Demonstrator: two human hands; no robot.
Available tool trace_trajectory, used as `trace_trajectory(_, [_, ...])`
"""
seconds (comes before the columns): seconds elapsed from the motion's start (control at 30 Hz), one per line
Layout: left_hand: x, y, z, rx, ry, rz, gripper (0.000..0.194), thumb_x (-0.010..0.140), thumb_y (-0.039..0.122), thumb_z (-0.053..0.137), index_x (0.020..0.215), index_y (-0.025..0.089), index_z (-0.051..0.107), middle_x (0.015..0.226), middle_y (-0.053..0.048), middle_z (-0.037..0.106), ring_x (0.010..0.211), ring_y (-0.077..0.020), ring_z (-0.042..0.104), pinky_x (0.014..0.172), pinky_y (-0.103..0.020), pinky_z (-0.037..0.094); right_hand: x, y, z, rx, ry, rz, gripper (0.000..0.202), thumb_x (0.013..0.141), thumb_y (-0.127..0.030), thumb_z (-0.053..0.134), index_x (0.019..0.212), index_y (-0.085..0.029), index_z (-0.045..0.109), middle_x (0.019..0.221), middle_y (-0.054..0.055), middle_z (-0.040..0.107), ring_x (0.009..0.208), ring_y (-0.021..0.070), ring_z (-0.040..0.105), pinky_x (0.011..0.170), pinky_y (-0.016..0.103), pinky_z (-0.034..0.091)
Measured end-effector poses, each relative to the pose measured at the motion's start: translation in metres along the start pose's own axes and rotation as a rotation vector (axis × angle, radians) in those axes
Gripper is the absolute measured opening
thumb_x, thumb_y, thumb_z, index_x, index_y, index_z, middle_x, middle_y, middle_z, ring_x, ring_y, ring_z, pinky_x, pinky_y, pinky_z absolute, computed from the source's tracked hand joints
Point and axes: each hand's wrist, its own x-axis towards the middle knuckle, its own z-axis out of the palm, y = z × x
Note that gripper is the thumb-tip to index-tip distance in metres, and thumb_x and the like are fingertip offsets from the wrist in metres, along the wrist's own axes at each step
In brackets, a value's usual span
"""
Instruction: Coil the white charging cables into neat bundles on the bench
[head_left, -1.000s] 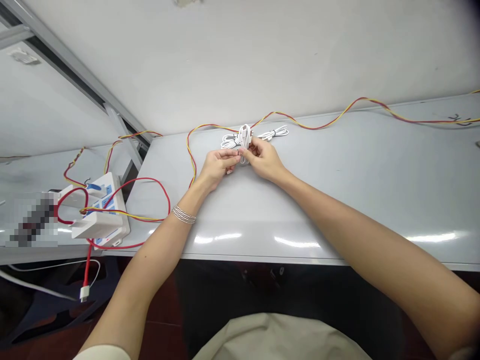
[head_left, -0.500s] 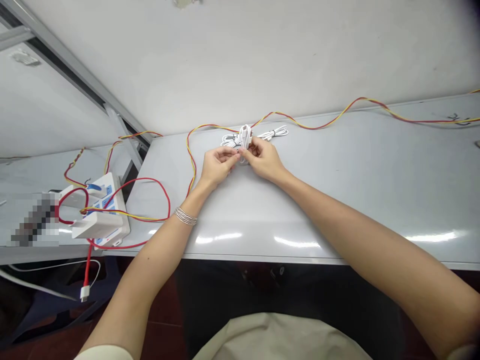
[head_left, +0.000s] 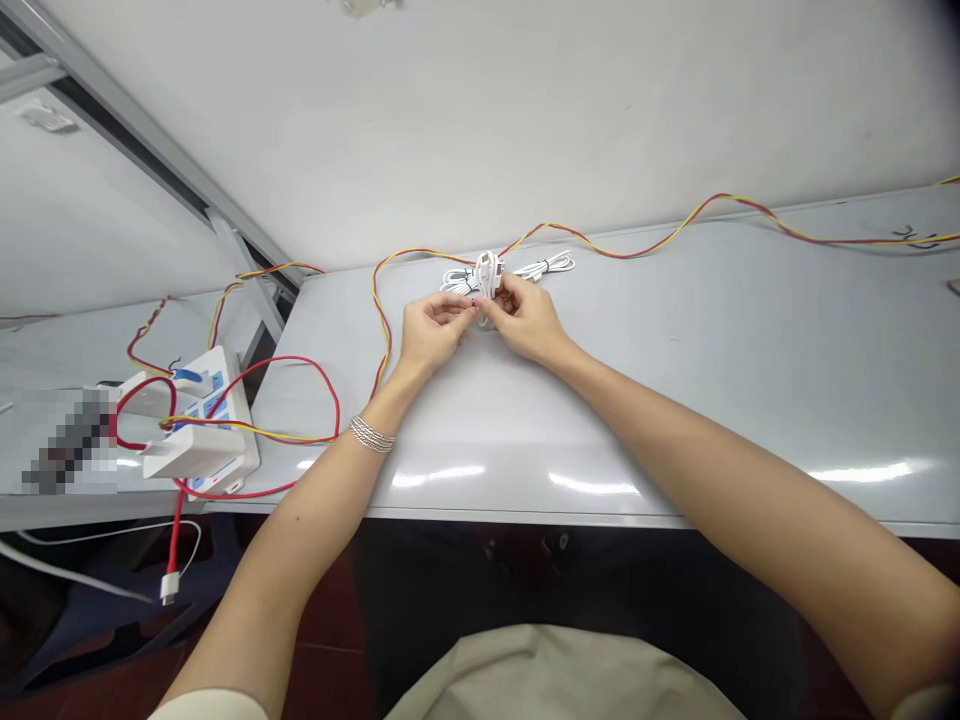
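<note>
Left hand (head_left: 430,332) and right hand (head_left: 527,317) both pinch a coiled white cable bundle (head_left: 487,275) on the grey table (head_left: 675,380), twisted red-yellow wire (head_left: 645,240) running just behind

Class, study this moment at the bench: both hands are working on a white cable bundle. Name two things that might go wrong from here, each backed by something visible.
1. The left hand and right hand pinch the coiled white cable only by fingertips; the coil might spring loose.
2. The red-and-yellow twisted wire loops just beside the left hand; it might snag and get dragged along.
</note>
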Motion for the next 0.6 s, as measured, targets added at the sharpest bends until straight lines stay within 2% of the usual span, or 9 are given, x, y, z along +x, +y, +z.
trace_trajectory(0.3, [0.0003, -0.0039, -0.0006, 0.113, 0.047, 0.085, 0.018, 0.073, 0.031, 0.079, 0.079, 0.015, 0.075, 0.075, -0.005, 0.074, 0.056, -0.0112, 0.062, 0.052, -0.023, 0.048, -0.0002, -0.0006, -0.0004, -0.022, 0.002, 0.003, 0.044, 0.087, -0.061, 0.065, 0.074, -0.022, 0.047, 0.070, 0.001, 0.054, 0.066, 0.0165, 0.047, 0.064, 0.032, 0.037])
trace_trajectory(0.6, [-0.0016, 0.0014, -0.0026, 0.251, 0.043, 0.133, 0.019, 0.072, 0.031, 0.076, 0.080, 0.014, 0.078, 0.076, -0.007, 0.076, 0.058, -0.0120, 0.060, 0.053, -0.024, 0.046, -0.0004, -0.0003, -0.0006, -0.044, -0.004, -0.007, 0.036, 0.087, -0.050, 0.065, 0.074, -0.023, 0.046, 0.069, 0.001, 0.054, 0.067, 0.0169, 0.047, 0.065, 0.032, 0.037])
